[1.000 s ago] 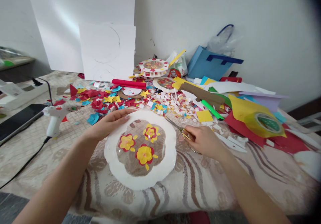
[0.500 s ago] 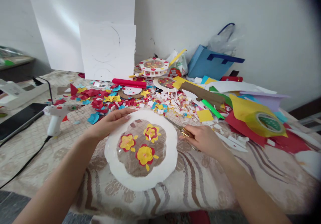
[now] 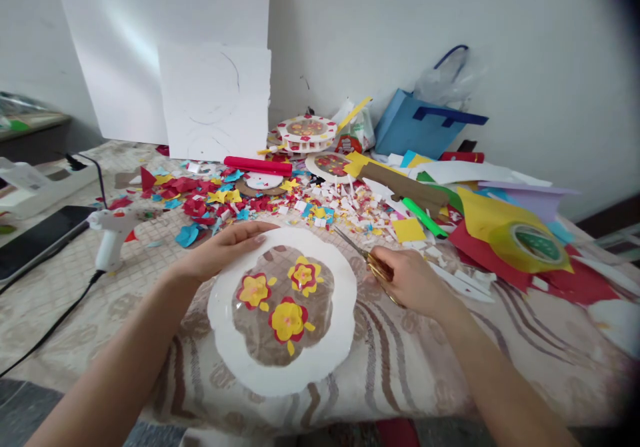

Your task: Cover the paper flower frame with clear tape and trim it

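Observation:
A white scalloped paper disc (image 3: 325, 360) with a clear middle and three red-and-yellow paper flowers lies on the patterned cloth in front of me. My left hand (image 3: 223, 250) rests flat on its upper left rim, fingers stretched out. Just right of the disc, my right hand (image 3: 407, 280) is closed round the gold handles of a pair of scissors (image 3: 367, 259), whose blades point up and left toward the scraps.
Red, yellow, blue and white paper scraps (image 3: 320, 207) litter the table behind the disc. A white glue gun (image 3: 113, 233) with a black cord stands at left beside a phone (image 3: 35, 237). Coloured sheets, a tape roll (image 3: 527, 240), a green marker (image 3: 423, 217) and a blue bag (image 3: 420, 130) crowd the right.
My right hand has lifted the scissors slightly and tilted the blades upward. The disc and my left hand have shifted a little toward me.

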{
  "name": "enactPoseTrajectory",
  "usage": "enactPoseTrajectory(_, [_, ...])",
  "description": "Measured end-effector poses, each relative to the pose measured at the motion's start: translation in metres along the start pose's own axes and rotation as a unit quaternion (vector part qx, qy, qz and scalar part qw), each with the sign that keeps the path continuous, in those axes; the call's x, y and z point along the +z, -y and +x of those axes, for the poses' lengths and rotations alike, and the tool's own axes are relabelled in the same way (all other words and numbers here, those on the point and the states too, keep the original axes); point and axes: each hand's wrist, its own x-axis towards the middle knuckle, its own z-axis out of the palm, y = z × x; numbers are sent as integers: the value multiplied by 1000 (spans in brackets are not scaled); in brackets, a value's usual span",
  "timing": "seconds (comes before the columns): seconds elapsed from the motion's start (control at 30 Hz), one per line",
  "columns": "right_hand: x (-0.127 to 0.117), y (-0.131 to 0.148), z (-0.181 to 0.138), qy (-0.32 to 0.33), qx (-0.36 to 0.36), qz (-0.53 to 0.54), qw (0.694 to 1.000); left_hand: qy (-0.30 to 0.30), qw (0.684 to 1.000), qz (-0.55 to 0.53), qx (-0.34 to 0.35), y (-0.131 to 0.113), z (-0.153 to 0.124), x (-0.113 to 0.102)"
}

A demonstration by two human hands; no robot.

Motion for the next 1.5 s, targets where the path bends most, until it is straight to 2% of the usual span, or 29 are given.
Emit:
enactPoseTrajectory(0.4, [-1,6,1,82,-37,-49,995,33,998,43,14,1,1,-1])
enactPoseTrajectory(0.87, [-2,7,0,65,-44,-62,995,31,999,43,6,0,2,0])
enactPoseTrajectory(1.17, [-6,5,0,83,-37,-60,994,42,997,70,8,2,3,-2])
enactPoseTrajectory(1.5, [-5,9,2,81,-49,-57,994,56,997,51,3,2,5,0])
